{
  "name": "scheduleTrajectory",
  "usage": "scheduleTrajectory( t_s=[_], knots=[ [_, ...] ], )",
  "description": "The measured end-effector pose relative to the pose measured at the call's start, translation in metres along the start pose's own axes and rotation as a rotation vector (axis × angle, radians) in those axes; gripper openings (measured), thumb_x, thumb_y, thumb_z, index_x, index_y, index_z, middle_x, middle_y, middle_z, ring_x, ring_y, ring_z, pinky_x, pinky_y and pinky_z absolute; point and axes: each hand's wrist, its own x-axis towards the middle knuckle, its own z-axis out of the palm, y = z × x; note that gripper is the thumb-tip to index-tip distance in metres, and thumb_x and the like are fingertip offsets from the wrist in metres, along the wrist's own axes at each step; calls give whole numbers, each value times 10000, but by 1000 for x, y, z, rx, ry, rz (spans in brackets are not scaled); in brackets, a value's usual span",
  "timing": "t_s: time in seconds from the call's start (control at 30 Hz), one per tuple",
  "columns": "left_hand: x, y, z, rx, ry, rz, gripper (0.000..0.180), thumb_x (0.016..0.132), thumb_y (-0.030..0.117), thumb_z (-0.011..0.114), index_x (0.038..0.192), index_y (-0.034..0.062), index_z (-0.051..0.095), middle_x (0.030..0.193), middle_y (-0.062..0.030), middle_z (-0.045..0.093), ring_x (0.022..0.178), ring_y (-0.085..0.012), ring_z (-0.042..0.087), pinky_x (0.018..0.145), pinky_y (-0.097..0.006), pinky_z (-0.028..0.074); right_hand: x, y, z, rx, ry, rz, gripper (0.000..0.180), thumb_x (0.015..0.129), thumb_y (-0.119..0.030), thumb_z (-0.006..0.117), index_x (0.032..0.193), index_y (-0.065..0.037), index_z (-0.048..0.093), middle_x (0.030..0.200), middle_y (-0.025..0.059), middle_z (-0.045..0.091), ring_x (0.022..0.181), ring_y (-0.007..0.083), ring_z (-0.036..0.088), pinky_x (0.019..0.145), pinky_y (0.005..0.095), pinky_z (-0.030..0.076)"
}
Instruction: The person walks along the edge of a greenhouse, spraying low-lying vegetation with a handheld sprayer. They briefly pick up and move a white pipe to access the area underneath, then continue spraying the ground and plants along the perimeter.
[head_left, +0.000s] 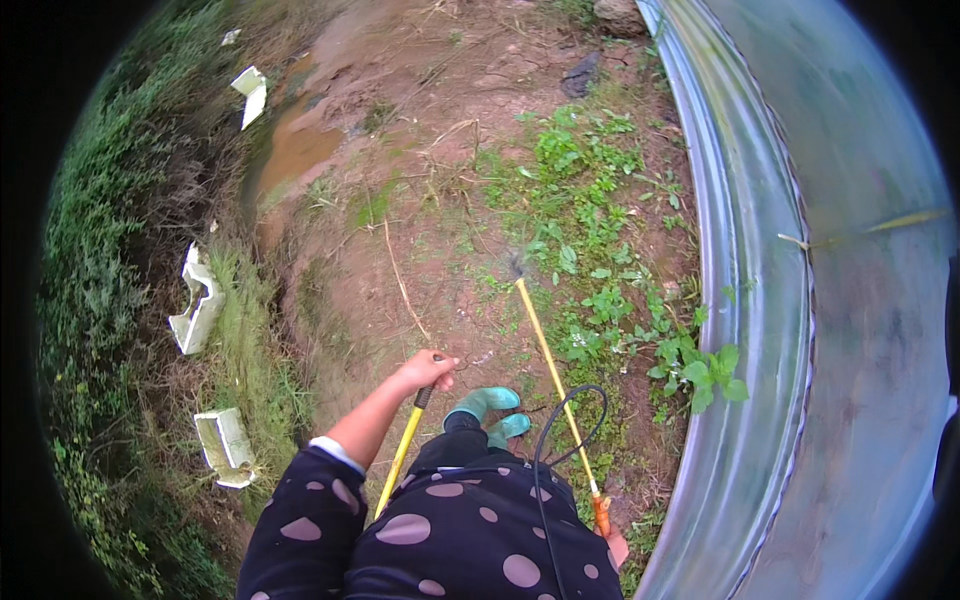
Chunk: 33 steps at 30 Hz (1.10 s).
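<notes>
My left hand (428, 370) is wrapped round the black grip at the top of a yellow bar (402, 455), held in front of my left hip. At my right side, my right hand (617, 548), partly hidden by my body, is closed on the orange handle of a yellow spray wand (553, 370). The wand points forward and its tip is over the low green weeds (570, 240), where a faint dark smear, perhaps spray, shows. A black hose (540, 450) loops beside the wand and passes over my dotted jacket.
A curved sheet-like wall (735, 250) runs along the right. White foam box pieces (228, 445) lie in the grass and brush on the left. Muddy water (295, 150) lies ahead left. My green boots (485, 402) stand on bare soil, near a leafy plant (712, 375).
</notes>
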Motion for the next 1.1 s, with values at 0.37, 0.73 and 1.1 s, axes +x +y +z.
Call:
scheduleTrajectory(
  t_s=[0.37, 0.73, 1.1],
  knots=[
    [-189, 103, -32, -309, -1277, 763, 296, 765, 154, 607, 862, -119, 549, 575, -112, 579, 483, -178, 580, 442, -266, 473, -12, 5, 12, 218, 222, 204, 267, 691, -336, 598, 673, -73, 556, 572, 155, 561, 542, 345, 554, 518, 433, 439],
    [-106, 77, 35, 279, 279, 248, 291, 770, 268, 511, 885, 15, 598, 753, -79, 633, 689, -135, 600, 643, -256, 460, -94, 107, 82, -206, -266, 64, 248, 700, -430, 565, 710, -182, 565, 620, 84, 595, 585, 276, 595, 508, 392, 468],
    [56, 0, 58, 1019, 410, -116, 390, 734, 424, 446, 843, 108, 647, 705, -70, 629, 745, -213, 605, 711, -332, 458, -129, 98, 46, -90, -236, 323, 285, 696, -436, 554, 749, -157, 560, 640, 108, 599, 613, 306, 592, 541, 415, 463]
  ],
)
